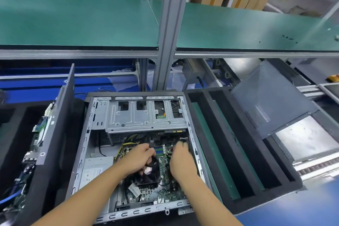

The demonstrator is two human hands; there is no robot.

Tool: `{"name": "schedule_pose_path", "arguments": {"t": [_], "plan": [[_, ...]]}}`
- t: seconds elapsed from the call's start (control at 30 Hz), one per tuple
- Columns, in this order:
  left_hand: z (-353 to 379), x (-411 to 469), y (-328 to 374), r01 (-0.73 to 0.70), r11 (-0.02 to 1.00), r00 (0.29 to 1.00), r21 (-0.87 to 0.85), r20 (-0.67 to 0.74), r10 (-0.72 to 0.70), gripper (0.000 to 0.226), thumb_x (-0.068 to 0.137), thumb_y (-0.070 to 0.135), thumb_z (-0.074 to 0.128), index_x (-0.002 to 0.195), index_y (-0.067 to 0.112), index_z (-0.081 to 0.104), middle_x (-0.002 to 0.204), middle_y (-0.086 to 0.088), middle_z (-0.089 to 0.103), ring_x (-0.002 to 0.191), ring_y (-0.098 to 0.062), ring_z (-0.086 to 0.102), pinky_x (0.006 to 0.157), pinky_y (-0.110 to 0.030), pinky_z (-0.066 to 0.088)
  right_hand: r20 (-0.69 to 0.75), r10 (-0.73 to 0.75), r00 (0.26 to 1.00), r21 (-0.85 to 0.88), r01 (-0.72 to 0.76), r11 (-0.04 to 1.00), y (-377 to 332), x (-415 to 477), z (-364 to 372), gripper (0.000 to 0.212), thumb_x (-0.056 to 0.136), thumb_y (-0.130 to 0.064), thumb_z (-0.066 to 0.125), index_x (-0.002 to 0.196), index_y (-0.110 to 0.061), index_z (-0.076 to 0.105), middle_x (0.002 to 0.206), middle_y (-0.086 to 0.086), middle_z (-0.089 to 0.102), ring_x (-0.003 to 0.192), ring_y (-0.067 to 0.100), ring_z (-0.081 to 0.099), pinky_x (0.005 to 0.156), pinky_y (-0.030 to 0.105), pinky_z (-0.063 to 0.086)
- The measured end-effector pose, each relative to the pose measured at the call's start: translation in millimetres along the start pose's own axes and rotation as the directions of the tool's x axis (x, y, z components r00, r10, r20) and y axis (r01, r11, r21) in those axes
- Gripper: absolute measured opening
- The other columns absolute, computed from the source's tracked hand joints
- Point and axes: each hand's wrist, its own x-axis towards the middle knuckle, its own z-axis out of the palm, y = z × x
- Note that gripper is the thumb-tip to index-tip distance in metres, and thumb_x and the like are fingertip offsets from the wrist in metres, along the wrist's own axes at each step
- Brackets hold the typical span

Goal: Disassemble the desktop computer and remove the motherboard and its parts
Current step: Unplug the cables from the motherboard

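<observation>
We are working inside the open desktop case [86,152], which is lying on its side on the blue surface [293,207]. The motherboard [165,189] is sitting flat in the case's near right part. Our left hand [136,158] is lying over the far rim of the CPU cooler [148,176] with its fingers curled, but we cannot tell whether they are actually gripping it. Our right hand [180,163] is blurred near the board's right side, so we cannot tell whether it is holding anything.

We are judging the board to be light, stiff and fragile, best taken by its bare edges or lifted by the solid cooler, never by the small parts. The yellow cables [126,145] are soft and look likely to snag.

Room is tight: the drive cage [145,115] is overhanging the far end, the power supply [95,169] is sitting to the left, and the case's punched metal rims look sharp. Straight up is offering the clearest way out, with the slotted foam tray [229,143] just beside the case on the right
</observation>
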Motion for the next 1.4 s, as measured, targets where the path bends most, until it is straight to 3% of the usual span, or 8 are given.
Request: {"name": "schedule_pose_path", "arguments": {"t": [0.13, 0.3, 0.6, 0.77, 0.97, 1.17, 1.33, 1.4], "plan": [[0.5, -2.4, 1.0, -0.100, 0.955, 0.985, 0.279, -0.109, 0.135, 0.025, 0.103, 0.038, 0.044, 0.090, 0.023, 0.059, 0.074, 0.008, 0.070, 0.051, -0.001, 0.052, 0.056, -0.026, 0.043, 0.055, -0.155, 0.986, -0.428, 0.163, 0.889, -3.6, 25.6, 0.8, 0.029, 0.095, -0.012, 0.051, 0.124, -0.004, 0.048, 0.121, 0.013, 0.051, 0.116, 0.029, 0.048, 0.102, 0.038, 0.037], [6.9, -3.9, -3.1, -0.170, 0.778, 0.944, 0.605, -0.127, 0.306, 0.029, 0.100, 0.042, 0.048, 0.076, 0.026, 0.047, 0.095, 0.009, 0.053, 0.094, -0.015, 0.049, 0.078, -0.030, 0.038, 0.273, -0.021, 0.962, -0.341, 0.118, 0.933, -6.3, 52.6, -5.4, 0.026, 0.100, -0.009, 0.045, 0.121, -0.002, 0.059, 0.121, 0.014, 0.064, 0.110, 0.027, 0.064, 0.085, 0.033, 0.052], [27.7, 10.6, -9.0, -0.086, 0.740, 0.992, 0.667, -0.014, 0.128, 0.021, 0.105, 0.038, 0.031, 0.103, 0.018, 0.039, 0.109, 0.000, 0.041, 0.112, -0.022, 0.042, 0.103, -0.043, 0.032, 0.330, 0.147, 0.932, -0.327, -0.033, 0.944, -9.5, 68.4, -4.7, 0.046, 0.099, -0.007, 0.044, 0.143, 0.004, 0.037, 0.142, 0.020, 0.047, 0.126, 0.035, 0.052, 0.080, 0.041, 0.049], [32.7, 16.2, -21.6, -0.085, 0.708, 0.984, 0.701, -0.053, 0.171, 0.020, 0.105, 0.042, 0.030, 0.100, 0.023, 0.035, 0.105, 0.003, 0.040, 0.100, -0.018, 0.036, 0.094, -0.038, 0.030, 0.366, 0.116, 0.923, -0.326, 0.011, 0.945, -7.2, 67.9, -3.3, 0.035, 0.099, -0.008, 0.046, 0.132, 0.004, 0.051, 0.132, 0.019, 0.058, 0.120, 0.033, 0.059, 0.094, 0.039, 0.051], [34.7, 17.6, -25.7, -0.097, 0.683, 0.979, 0.724, -0.055, 0.198, 0.016, 0.105, 0.040, 0.030, 0.100, 0.025, 0.031, 0.104, 0.005, 0.037, 0.100, -0.015, 0.034, 0.098, -0.038, 0.027, 0.319, 0.094, 0.943, -0.374, 0.034, 0.927, -8.7, 57.7, -2.6, 0.027, 0.095, -0.008, 0.047, 0.117, -0.002, 0.061, 0.117, 0.014, 0.068, 0.104, 0.029, 0.068, 0.075, 0.036, 0.055], [30.6, 11.2, -26.0, -0.131, 0.689, 0.971, 0.713, -0.049, 0.235, 0.014, 0.105, 0.038, 0.030, 0.100, 0.025, 0.033, 0.101, 0.007, 0.041, 0.097, -0.015, 0.037, 0.102, -0.038, 0.028, 0.302, 0.147, 0.942, -0.258, -0.068, 0.964, -7.1, 59.2, -1.5, 0.026, 0.097, -0.008, 0.049, 0.119, -0.002, 0.063, 0.121, 0.010, 0.067, 0.110, 0.025, 0.066, 0.084, 0.032, 0.054], [33.3, 12.7, -27.5, -0.141, 0.684, 0.967, 0.715, -0.050, 0.251, 0.014, 0.105, 0.038, 0.029, 0.098, 0.027, 0.033, 0.100, 0.007, 0.044, 0.097, -0.015, 0.039, 0.105, -0.039, 0.027, 0.195, 0.054, 0.979, -0.100, -0.035, 0.994, -7.4, 45.3, -13.1, 0.030, 0.098, -0.007, 0.042, 0.113, -0.006, 0.067, 0.104, 0.007, 0.068, 0.092, 0.022, 0.069, 0.056, 0.030, 0.047], [34.3, 13.2, -28.1, -0.130, 0.698, 0.968, 0.704, -0.064, 0.244, 0.015, 0.105, 0.039, 0.030, 0.099, 0.026, 0.036, 0.099, 0.008, 0.047, 0.097, -0.015, 0.041, 0.105, -0.039, 0.026, 0.217, 0.089, 0.972, 0.012, -0.094, 0.996, 1.0, 42.1, -8.8, 0.031, 0.099, -0.010, 0.042, 0.119, -0.003, 0.064, 0.113, 0.014, 0.066, 0.104, 0.030, 0.065, 0.071, 0.033, 0.047]]}}
